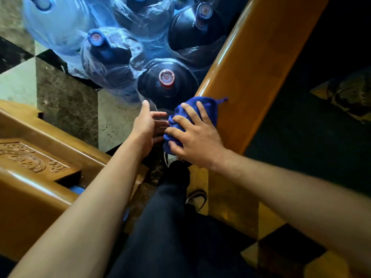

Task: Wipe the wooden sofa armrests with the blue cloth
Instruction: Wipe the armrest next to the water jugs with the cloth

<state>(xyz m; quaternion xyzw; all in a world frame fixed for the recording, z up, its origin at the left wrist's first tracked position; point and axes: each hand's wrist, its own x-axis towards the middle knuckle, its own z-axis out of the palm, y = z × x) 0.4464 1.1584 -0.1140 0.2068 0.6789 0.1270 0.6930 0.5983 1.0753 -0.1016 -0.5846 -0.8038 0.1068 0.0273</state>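
A glossy wooden sofa armrest runs diagonally from the upper right down to the middle. A bunched blue cloth lies on its near end, draped over the left edge. My right hand presses on the cloth with fingers spread and curled around it. My left hand hovers just left of the cloth, fingers apart, holding nothing. A second wooden armrest with carved panel sits at the lower left.
Several large water jugs wrapped in plastic stand on the floor between the two sofas. The dark sofa seat lies right of the armrest. My dark trouser leg and shoe stand on the tiled floor below.
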